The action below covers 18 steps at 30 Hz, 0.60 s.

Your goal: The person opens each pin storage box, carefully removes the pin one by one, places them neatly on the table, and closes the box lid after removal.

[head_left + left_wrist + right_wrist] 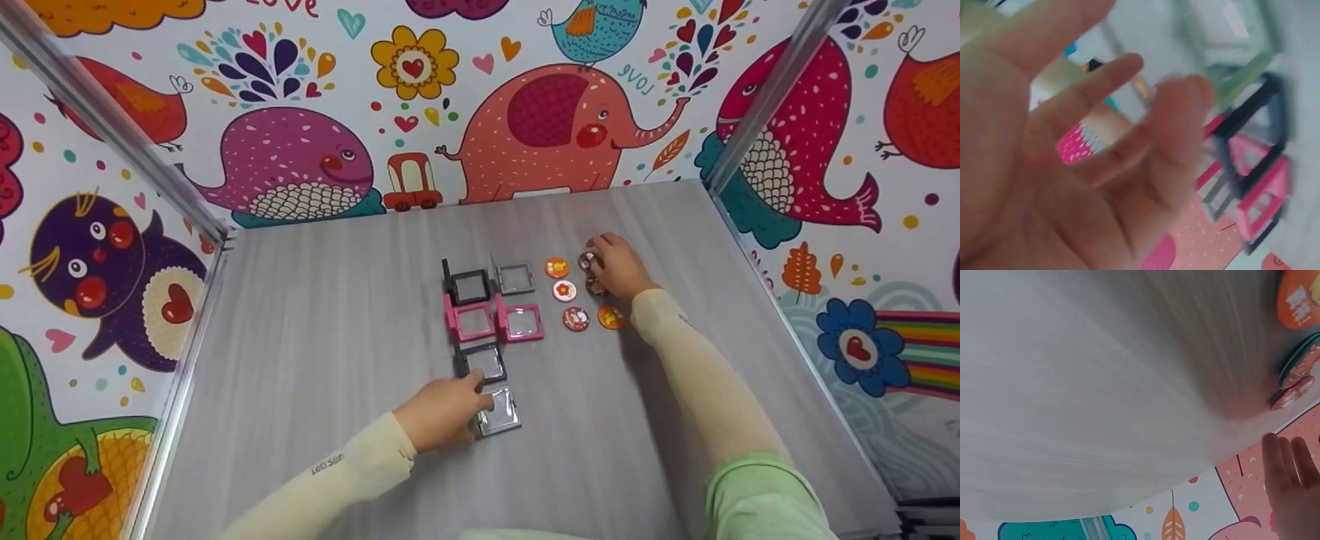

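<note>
My left hand [442, 412] reaches over the nearest square case, a silver-grey one [499, 412] with a clear window. Its fingers look loosely extended in the left wrist view, close to a greenish-grey frame [1247, 81]; contact is hard to tell. Just beyond lies a black case [486, 363], then two pink cases [474, 321], another black case [471, 286] and a grey case [514, 278], several with raised lids. My right hand [621, 266] is at a dark round badge [587, 261], partly covering a second brown one [595, 285]. Its fingers [1279, 461] appear straight in the right wrist view.
Beside the cases are more round badges: an orange one [556, 268], a white flowered one [564, 291], a red one [576, 319] and a yellow-orange one [610, 317]. Cartoon-printed walls [420, 135] enclose the grey wood-grain table [322, 315] at the back and sides.
</note>
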Tool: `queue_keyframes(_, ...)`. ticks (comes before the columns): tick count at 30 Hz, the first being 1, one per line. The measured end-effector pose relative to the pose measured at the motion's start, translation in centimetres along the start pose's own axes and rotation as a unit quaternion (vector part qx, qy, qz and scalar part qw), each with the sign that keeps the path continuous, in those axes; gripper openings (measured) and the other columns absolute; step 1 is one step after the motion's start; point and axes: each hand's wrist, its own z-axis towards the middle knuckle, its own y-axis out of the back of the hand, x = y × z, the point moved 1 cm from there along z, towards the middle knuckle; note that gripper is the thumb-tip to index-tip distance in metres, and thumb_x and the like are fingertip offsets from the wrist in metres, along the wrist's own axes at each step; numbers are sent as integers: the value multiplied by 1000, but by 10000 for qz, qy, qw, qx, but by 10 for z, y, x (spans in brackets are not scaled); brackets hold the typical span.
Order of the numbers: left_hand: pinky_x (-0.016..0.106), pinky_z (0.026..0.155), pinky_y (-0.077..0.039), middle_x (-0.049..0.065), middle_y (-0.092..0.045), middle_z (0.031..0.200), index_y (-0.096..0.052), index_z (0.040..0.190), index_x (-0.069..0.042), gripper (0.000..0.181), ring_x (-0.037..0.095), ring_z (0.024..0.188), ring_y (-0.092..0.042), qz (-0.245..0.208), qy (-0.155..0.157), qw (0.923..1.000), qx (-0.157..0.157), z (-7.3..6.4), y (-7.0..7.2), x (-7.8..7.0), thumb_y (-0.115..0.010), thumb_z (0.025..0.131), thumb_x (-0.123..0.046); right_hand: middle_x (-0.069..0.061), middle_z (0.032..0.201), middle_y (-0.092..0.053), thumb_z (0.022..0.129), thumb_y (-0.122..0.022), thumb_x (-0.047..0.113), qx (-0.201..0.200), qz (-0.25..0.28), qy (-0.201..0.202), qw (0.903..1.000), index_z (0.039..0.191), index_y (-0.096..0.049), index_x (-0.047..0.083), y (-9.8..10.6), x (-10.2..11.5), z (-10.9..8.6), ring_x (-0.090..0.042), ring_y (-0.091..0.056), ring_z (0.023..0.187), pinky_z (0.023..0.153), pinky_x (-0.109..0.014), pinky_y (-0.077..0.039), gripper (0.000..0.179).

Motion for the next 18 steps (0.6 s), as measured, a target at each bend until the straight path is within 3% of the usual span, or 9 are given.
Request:
queue_keyframes(3, 27, 70, -58, 1, -64, 97, -86, 103, -16, 20, 10, 74, -61, -19, -249, 9997, -75, 6, -10, 1, -93, 85, -14, -21, 137, -57, 105, -71, 9, -150, 37, -12, 9999, 134, -63, 1, 6, 2, -5, -41, -54, 127, 118, -59, -41, 31)
queue_keyframes(6, 24, 66, -52, -5, -59, 88, -86, 98, -14, 9, 7, 71, -52, -303, -350, 9989, 41, 19, -13, 1, -89, 90, -13, -20, 132, -60, 104, -70, 9, -268, 126, 82, 9995, 130, -65, 0, 9, 3, -10, -40, -56, 125, 115, -59, -44, 27)
queue_keyframes(9, 23, 69, -52, -5, -59, 91, -87, 103, -13, 10, 6, 74, -52, -447, -346, 9984, 87, 35, -12, -3, -87, 95, -17, -19, 126, -63, 103, -69, 6, -484, 226, 216, 9983, 124, -68, -1, 11, 3, -17, -40, -59, 121, 112, -60, -46, 22)
queue_keyframes(12, 24, 68, -52, -3, -60, 92, -86, 101, -11, 8, 8, 74, -52, -342, -409, 9985, -98, 53, -11, -6, -85, 97, -19, -19, 122, -65, 103, -69, 4, -755, 310, 364, 9960, 121, -70, -2, 12, 3, -25, -39, -60, 119, 109, -59, -47, 19)
queue_keyframes(18, 32, 77, -59, 4, -68, 102, -84, 101, -9, 7, 14, 82, -64, -377, -297, 9977, -473, 81, -8, 6, -82, 99, -15, -16, 116, -68, 102, -70, 1, -1136, 572, 634, 9898, 118, -73, -2, 9, 12, -45, -37, -63, 112, 100, -56, -53, 17)
